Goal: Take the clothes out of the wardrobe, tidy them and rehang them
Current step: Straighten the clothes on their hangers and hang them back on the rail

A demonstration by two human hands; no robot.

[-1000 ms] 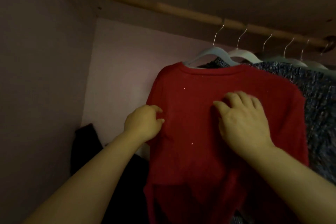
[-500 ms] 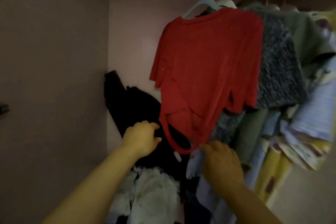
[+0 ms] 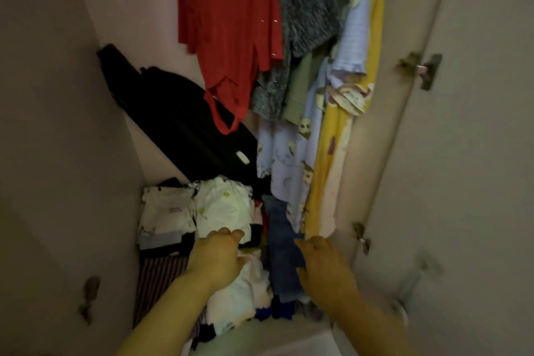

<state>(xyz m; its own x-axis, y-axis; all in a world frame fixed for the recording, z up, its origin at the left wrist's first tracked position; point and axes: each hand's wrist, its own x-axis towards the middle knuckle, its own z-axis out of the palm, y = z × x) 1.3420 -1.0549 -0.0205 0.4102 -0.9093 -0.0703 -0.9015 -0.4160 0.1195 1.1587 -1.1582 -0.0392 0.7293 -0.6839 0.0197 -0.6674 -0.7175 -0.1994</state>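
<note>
- The folded clothes are lying in a pile [image 3: 219,243] on the wardrobe floor, low in the view, with a white garment [image 3: 222,208] sitting on top near the middle.
- A second white folded piece [image 3: 166,211] is lying just to its left, and a striped garment [image 3: 157,277] is lying in front of that one.
- A blue denim piece [image 3: 281,254] is lying on the right side of the pile.
- The left hand [image 3: 216,257] is resting on the near edge of the white garment, its fingers together and gently bent, the thumb standing apart over more white cloth.
- The right hand [image 3: 326,266] is touching the right edge of the denim piece with its fingers loosely spread.
- Above the pile, a red top [image 3: 228,17] is hanging at the left end of the row.
- A grey speckled garment [image 3: 309,9], a green one [image 3: 300,87], a pale blue printed one [image 3: 286,159] and a yellow one [image 3: 332,153] are hanging to its right, pressing against each other.
- A black bag [image 3: 179,113] is leaning against the back wall, just behind the red top's hem.
- The wardrobe door [image 3: 476,153] is standing open on the right, with a hinge [image 3: 422,69] showing.
</note>
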